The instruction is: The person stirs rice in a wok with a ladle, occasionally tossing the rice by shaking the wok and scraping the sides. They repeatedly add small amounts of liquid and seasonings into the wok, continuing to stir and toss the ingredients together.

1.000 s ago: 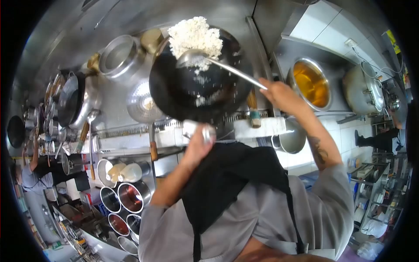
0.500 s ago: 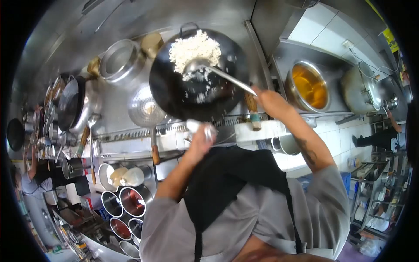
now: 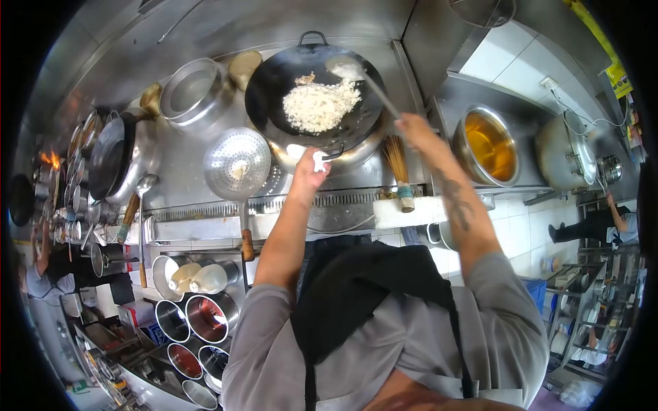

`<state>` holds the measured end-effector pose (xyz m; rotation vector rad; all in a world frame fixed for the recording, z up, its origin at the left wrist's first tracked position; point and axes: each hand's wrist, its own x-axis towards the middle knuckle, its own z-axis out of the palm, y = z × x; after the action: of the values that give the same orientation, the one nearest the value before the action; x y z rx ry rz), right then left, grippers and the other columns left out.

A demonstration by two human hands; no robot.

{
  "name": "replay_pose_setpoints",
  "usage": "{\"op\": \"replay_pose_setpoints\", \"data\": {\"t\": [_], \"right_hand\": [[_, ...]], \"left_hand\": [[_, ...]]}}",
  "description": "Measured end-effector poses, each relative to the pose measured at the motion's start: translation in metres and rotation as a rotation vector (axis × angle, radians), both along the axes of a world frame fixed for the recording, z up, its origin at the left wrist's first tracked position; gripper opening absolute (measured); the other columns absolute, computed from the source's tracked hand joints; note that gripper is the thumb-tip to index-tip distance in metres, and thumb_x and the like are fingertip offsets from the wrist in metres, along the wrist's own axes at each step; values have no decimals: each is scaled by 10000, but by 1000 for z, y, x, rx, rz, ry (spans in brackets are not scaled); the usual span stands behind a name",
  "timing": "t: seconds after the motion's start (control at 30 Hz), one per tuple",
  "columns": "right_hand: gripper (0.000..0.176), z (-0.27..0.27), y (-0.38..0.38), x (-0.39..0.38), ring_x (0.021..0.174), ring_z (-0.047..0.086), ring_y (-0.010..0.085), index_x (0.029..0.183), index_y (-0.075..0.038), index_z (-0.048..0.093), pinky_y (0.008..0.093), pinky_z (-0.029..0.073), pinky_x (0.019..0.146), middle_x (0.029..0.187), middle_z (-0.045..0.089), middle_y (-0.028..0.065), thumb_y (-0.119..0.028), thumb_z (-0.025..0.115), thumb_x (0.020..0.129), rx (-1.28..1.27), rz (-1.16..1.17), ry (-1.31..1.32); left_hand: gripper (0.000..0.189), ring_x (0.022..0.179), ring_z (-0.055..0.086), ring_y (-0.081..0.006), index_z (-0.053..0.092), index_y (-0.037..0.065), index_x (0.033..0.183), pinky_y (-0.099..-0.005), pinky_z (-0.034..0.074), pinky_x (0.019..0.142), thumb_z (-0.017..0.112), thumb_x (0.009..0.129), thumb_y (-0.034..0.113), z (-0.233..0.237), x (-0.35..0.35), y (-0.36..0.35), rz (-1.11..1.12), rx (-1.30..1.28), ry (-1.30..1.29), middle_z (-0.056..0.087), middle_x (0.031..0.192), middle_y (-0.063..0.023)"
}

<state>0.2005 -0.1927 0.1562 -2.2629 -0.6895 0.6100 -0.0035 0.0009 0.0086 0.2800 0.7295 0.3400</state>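
Lying in wok (image 3: 273, 82): rice (image 3: 322, 108), beyond left-hand grip (image 3: 310, 172) on handle (image 3: 334, 155).

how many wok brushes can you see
2: one wok brush just right of the wok, another brush farther left, beside a long-handled ladle. More may be hidden in the far-left clutter.

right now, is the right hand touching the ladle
Touching: the head view shows the right hand closed around the near end of the ladle, with no gap between them.
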Motion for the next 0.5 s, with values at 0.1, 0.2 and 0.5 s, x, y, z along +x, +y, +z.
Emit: {"op": "replay_pose_setpoints", "data": {"t": [0.1, 0.2, 0.5], "right_hand": [[218, -63, 58, -18, 375, 410, 83, 984, -65, 595, 295, 351, 322, 570, 455, -25, -273, 533, 962, 86, 147, 218], [299, -23, 29, -48, 533, 566, 180, 1095, -12, 595, 336, 479, 511, 678, 584, 75, -267, 545, 948, 12, 397, 14], [385, 73, -79, -25, 856, 630, 394, 1257, 1, 523, 440, 494, 795, 901, 643, 258, -213, 536, 936, -275, 584, -426]], "left_hand": [[21, 664, 539, -154, 546, 141, 819, -273, 406, 475, 560, 833, 136, 9, 2, -1, 4, -7, 51, 583, 756, -17], [11, 677, 546, -155, 547, 138, 830, -277, 408, 477, 554, 839, 139, 9, 2, 2, -4, -1, 47, 590, 769, -16], [76, 658, 543, -175, 548, 136, 937, -281, 419, 464, 533, 916, 207, 56, -28, -60, -6, -110, -26, 584, 831, -33]]}}
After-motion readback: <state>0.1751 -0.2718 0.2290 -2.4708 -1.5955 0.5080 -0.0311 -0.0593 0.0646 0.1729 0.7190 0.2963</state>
